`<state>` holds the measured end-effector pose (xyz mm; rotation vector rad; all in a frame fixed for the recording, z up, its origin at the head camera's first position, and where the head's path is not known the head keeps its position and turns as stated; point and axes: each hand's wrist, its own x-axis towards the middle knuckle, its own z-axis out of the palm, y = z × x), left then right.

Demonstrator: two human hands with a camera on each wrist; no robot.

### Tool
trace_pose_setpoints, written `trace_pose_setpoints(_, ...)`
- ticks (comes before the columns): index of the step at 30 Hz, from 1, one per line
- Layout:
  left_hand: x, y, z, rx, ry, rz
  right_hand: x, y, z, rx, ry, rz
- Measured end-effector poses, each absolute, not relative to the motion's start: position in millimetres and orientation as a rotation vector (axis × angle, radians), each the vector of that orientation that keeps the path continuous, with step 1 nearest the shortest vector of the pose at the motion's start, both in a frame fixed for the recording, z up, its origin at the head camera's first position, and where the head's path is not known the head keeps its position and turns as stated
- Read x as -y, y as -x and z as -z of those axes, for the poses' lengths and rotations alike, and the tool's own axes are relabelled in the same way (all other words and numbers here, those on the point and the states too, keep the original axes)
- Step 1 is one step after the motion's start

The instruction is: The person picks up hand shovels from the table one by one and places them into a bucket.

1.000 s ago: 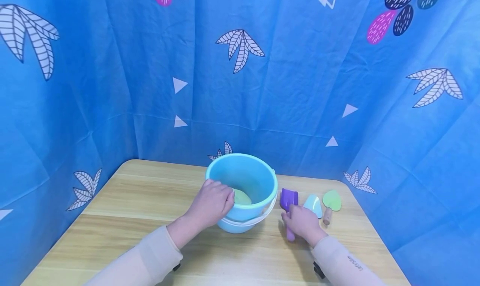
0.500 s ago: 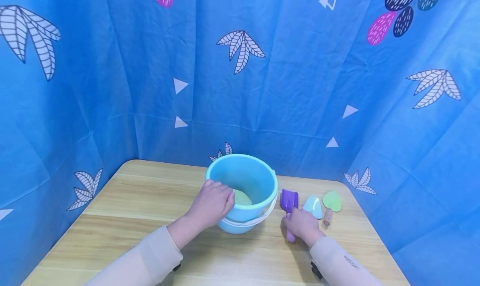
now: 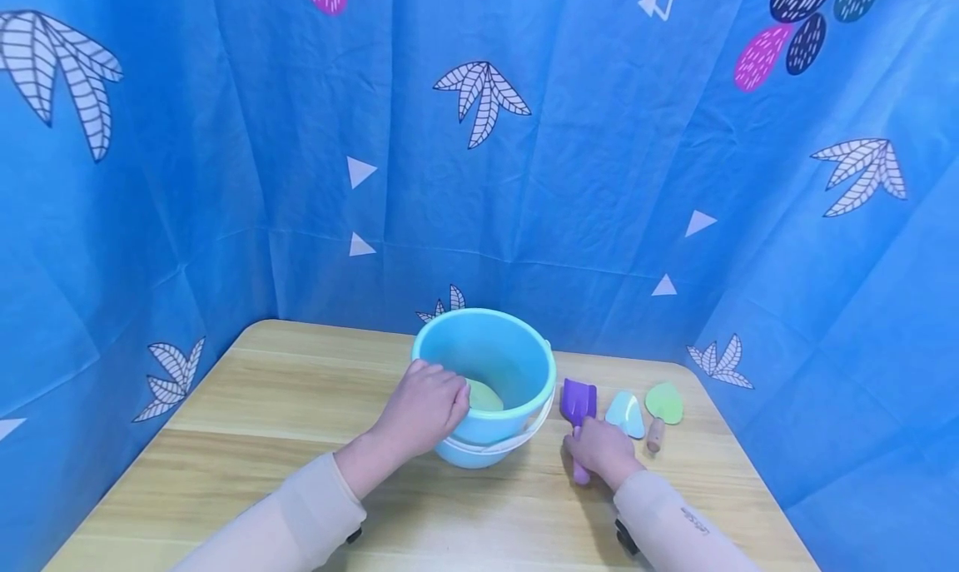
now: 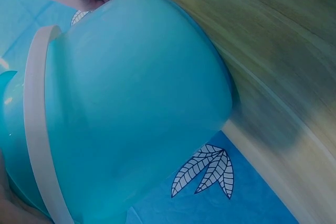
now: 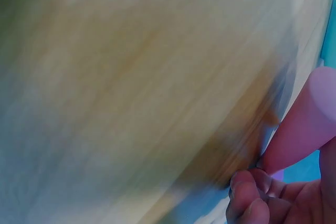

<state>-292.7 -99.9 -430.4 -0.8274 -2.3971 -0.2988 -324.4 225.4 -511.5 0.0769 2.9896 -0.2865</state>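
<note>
A light-blue bucket [image 3: 487,426] with a white handle [image 3: 490,449] stands on the table, something pale green [image 3: 483,395] lying inside it. My left hand [image 3: 423,401] grips the bucket's near-left rim. In the left wrist view the bucket's side [image 4: 136,93] fills the middle. To the right of the bucket lies a purple toy shovel [image 3: 578,400]. My right hand [image 3: 602,449] holds its handle between thumb and fingers. The right wrist view shows the handle's pinkish end [image 5: 307,119] beside the curled fingers [image 5: 247,198]; the blade is hidden there.
Right of the purple shovel lie a light-blue shovel blade [image 3: 625,414], its lower part behind my hand, and a green shovel [image 3: 663,402] with a wooden handle. The wooden table [image 3: 300,389] ends at a blue patterned cloth [image 3: 464,206] at the back and sides.
My right wrist and forearm have shifted slightly left, while the hand stays at the purple shovel's handle. The left hand and the bucket have not visibly moved.
</note>
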Motion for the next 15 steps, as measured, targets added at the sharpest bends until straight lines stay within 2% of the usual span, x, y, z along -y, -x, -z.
trace_pose_setpoints(15,99.3,290.9,428.8,2.396,0.825,0.323,-224.3,326.5,510.3,-2.986,-0.110,0.338)
